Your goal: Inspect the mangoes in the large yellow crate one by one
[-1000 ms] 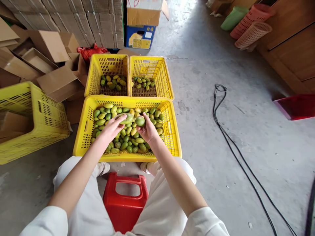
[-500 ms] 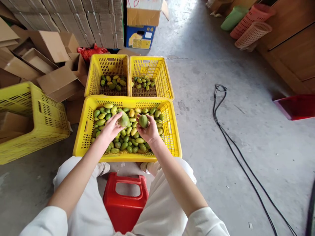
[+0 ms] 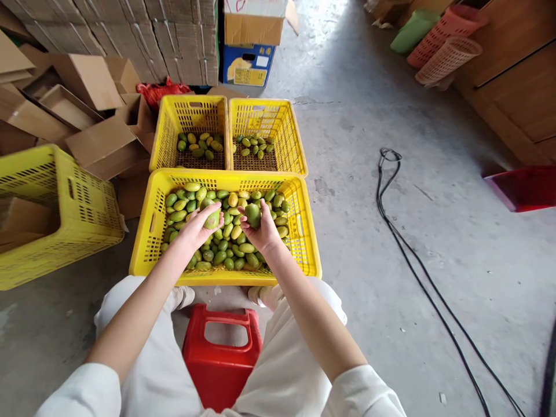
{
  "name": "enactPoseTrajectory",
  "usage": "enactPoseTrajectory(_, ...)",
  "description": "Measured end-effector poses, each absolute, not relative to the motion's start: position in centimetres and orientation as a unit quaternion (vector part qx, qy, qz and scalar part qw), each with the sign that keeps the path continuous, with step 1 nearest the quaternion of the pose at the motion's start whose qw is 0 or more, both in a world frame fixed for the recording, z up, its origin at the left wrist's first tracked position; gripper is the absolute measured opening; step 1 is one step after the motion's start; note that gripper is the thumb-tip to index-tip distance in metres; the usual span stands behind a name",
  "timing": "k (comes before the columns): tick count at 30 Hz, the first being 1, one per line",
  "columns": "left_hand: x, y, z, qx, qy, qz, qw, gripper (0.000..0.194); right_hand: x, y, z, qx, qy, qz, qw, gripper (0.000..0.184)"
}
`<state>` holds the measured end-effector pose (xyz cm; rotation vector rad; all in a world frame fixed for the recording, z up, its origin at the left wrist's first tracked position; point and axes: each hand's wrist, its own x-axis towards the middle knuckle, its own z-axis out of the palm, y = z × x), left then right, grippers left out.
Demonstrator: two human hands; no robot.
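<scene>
My left hand (image 3: 197, 226) is closed round a green mango (image 3: 212, 218), held tilted above the near crate. In my right hand (image 3: 266, 233) sits another green mango (image 3: 252, 215), gripped between thumb and fingers. Both hands hover over the near yellow crate (image 3: 139, 259), a short gap between them. Below them lie many green and yellowish mangoes (image 3: 228, 230), partly hidden by my hands.
Beyond stand two yellow crates, one at left (image 3: 157, 136) and one at right (image 3: 299, 152), each with several mangoes. A red stool (image 3: 217, 370) is between my legs. Cardboard boxes (image 3: 102, 142) and another crate (image 3: 89, 214) lie left. A black cable (image 3: 403, 246) crosses the floor at right.
The mango in my left hand has turned from lying lengthwise to a steeper tilt, and that hand drew slightly back. My right hand's mango shifted slightly right and turned. The crates stayed put.
</scene>
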<state>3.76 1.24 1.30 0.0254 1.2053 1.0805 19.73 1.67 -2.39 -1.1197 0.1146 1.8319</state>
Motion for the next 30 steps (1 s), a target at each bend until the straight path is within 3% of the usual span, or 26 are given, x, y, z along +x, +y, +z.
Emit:
enactPoseTrajectory(5, 3.6, 1.4, 1.1, 0.007, 0.552, 0.472, 0.687, 0.008, 19.8, 1.4, -2.4, -0.458, 0.005, 0.735, 0.499, 0.023)
enactPoseTrajectory(13, 3.4, 1.2, 0.1, 0.07, 0.53, 0.443, 0.719, 0.015, 20.1, 1.3, -2.4, -0.461, 0.002, 0.763, 0.454, 0.043)
enactPoseTrajectory(19, 3.3, 1.5, -0.6, 0.044, 0.509, 0.501, 0.699, 0.031, 20.0, 1.4, -2.3, -0.428, 0.032, 0.769, 0.474, 0.034)
enactPoseTrajectory(23, 3.0, 1.9, -0.3, 0.038, 0.508, 0.49, 0.707, 0.017, 19.9, 1.4, -2.3, -0.429, 0.016, 0.759, 0.489, 0.029)
enactPoseTrajectory(30, 2.5, 1.8, -0.7, 0.017, 0.53, 0.493, 0.689, 0.016, 19.7, 1.1, -1.8, -0.428, 0.01, 0.752, 0.501, 0.022)
